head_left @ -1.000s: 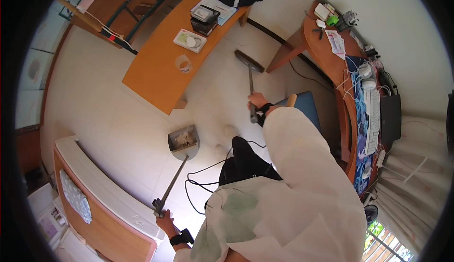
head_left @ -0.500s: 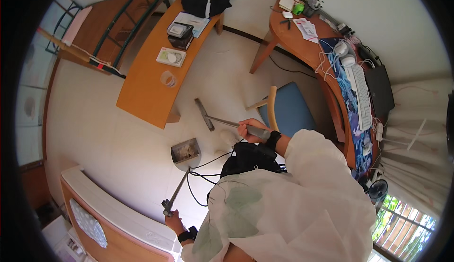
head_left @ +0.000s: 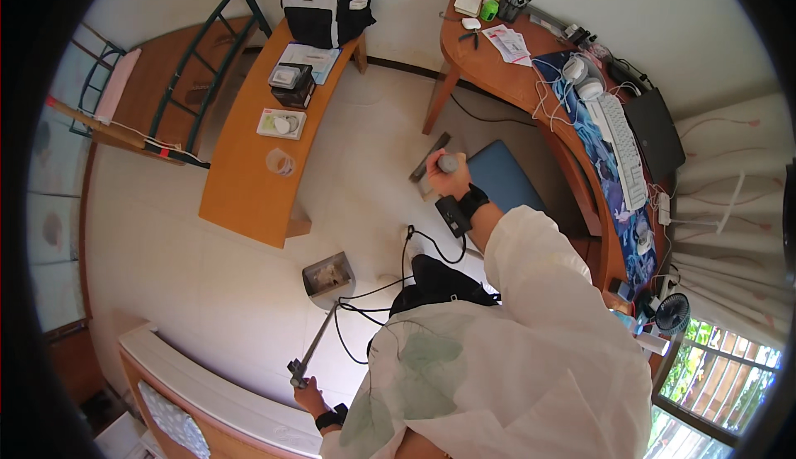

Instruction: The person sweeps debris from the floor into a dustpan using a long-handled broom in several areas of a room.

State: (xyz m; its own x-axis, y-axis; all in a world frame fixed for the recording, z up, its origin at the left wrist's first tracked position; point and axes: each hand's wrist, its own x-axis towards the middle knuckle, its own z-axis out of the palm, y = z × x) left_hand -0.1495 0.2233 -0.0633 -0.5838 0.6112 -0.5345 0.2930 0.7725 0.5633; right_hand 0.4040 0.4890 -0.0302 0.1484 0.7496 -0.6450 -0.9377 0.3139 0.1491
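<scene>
My right hand (head_left: 448, 180) is closed around the grey handle of a broom, whose end points up at me. The dark broom head (head_left: 429, 157) is down by the floor, just past the hand and beside the blue chair (head_left: 503, 179). At the lower left, my left hand (head_left: 308, 398) grips the top of a long dustpan handle. That handle slopes away to the grey dustpan (head_left: 341, 263), which rests on the floor with some light-brown debris inside. Black cables hang between my body and both hands' area.
An orange-brown table (head_left: 240, 179) bears a backpack (head_left: 311, 1), boxes and a clear cup. To the right, a curved desk (head_left: 464, 44) holds a keyboard, headphones and papers. A bed or bench edge (head_left: 199, 380) runs along the lower left; a bunk frame (head_left: 192, 73) stands at the upper left.
The broom has moved right and away, from the floor beside the table to beside the chair, its handle now more upright. My left hand and the dustpan have barely moved.
</scene>
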